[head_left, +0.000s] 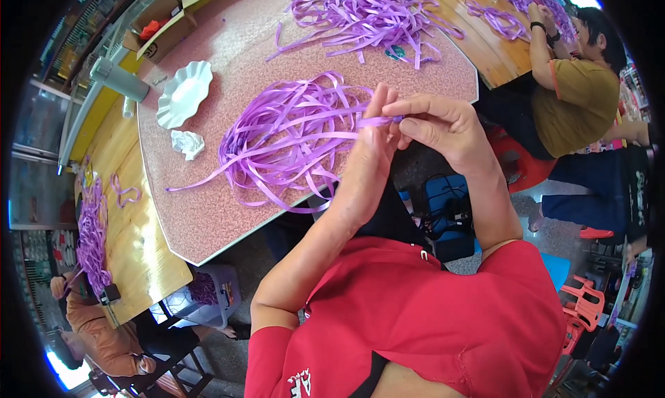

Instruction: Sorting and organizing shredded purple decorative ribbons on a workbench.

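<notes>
Pinching one purple ribbon (377, 121) taut between my left hand (374, 145) and right hand (440, 124), both closed on it, lifting it off the pile (284, 145) below-left on the desk (208, 211)

Purple ribbon (291, 138): thin, smooth, satiny sheen. Beneath it, table (228, 211): speckled pink, polished, stone-like. Left of ribbon, scalloped dish (183, 93): glossy white plastic; crumpled paper (187, 143): matt. Beyond dish, bench (138, 211): varnished wood.
</notes>
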A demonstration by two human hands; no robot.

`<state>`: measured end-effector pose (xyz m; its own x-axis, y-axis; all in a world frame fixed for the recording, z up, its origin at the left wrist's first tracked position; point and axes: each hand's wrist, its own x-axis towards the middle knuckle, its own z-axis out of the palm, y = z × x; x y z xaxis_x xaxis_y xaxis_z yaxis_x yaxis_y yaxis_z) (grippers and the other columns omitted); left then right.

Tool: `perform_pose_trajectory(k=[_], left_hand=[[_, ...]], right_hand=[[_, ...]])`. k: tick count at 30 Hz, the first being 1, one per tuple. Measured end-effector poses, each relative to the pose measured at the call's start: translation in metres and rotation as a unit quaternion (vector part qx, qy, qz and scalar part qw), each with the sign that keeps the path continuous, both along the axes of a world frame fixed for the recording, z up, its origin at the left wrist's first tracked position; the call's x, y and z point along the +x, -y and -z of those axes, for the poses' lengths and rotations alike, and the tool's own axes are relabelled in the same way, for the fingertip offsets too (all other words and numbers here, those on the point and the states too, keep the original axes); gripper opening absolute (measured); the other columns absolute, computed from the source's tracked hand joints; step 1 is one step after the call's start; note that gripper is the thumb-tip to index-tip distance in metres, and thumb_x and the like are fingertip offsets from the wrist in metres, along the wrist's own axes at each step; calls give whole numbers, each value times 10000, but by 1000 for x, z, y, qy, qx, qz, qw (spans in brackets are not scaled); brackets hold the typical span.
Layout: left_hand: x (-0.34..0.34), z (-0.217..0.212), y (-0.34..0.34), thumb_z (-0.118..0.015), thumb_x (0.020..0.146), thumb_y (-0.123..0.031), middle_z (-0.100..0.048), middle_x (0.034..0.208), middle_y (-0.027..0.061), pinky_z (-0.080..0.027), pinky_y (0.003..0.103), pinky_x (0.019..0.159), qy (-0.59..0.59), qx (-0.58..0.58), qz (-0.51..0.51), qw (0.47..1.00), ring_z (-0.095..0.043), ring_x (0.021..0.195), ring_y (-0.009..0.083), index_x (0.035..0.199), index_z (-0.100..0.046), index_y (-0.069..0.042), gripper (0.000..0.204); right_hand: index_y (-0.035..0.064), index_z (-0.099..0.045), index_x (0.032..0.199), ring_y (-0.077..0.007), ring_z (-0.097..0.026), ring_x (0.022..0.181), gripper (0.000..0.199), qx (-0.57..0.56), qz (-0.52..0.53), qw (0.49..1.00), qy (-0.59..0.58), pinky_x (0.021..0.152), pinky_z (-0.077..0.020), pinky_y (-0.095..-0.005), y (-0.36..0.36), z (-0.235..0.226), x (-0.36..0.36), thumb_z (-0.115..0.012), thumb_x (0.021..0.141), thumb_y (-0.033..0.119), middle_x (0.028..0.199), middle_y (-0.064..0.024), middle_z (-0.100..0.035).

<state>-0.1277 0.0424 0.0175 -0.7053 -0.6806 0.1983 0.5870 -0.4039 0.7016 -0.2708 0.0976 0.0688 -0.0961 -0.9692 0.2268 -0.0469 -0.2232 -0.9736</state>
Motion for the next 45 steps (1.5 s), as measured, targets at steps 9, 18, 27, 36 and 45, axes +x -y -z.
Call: perform_pose_trajectory(k=[9,18,27,36,45], left_hand=[[90,8,55,-412,1055,-320,-562,1366,163,-415,467,1102,-66,184,-124,973,-492,1317,330,1327,-525,-26,416],[210,43,120,-329,1068,-264,-586,1288,231,-464,487,1056,-23,190,-350,917,-555,1236,377,1230,-539,45,407],[213,46,120,-384,1064,-236,-602,1229,203,-493,440,1033,-69,160,-389,905,-596,1168,333,1271,-506,46,370],[136,-11,54,-510,1035,-220,-646,891,33,-409,214,669,292,-169,-263,904,-515,740,70,1199,-661,21,329],[107,-21,39,-605,950,-79,-496,688,97,-375,320,518,365,-420,-290,779,-485,576,178,1021,-664,35,147]], right_hand=[[-28,-676,1107,-94,-609,749,180,-43,213,969,-117,704,-490,-223,-9,22,-20,-575,973,37,882,-58,-670],[-49,-536,1277,-286,-574,1221,316,-57,204,958,194,1069,-453,-427,-36,75,-154,-484,1037,149,1336,-207,-567],[-64,-512,1302,-261,-566,1181,312,-40,97,887,449,1177,-341,-462,-45,101,-226,-487,1022,71,1228,-154,-607],[-3,-585,1228,21,-383,519,322,24,225,974,24,431,-241,-124,6,2,-60,-587,949,156,962,-44,-654],[20,-704,1062,-59,-572,734,181,-123,-92,954,-256,605,-444,-223,61,-7,64,-643,892,4,851,-6,-632]])
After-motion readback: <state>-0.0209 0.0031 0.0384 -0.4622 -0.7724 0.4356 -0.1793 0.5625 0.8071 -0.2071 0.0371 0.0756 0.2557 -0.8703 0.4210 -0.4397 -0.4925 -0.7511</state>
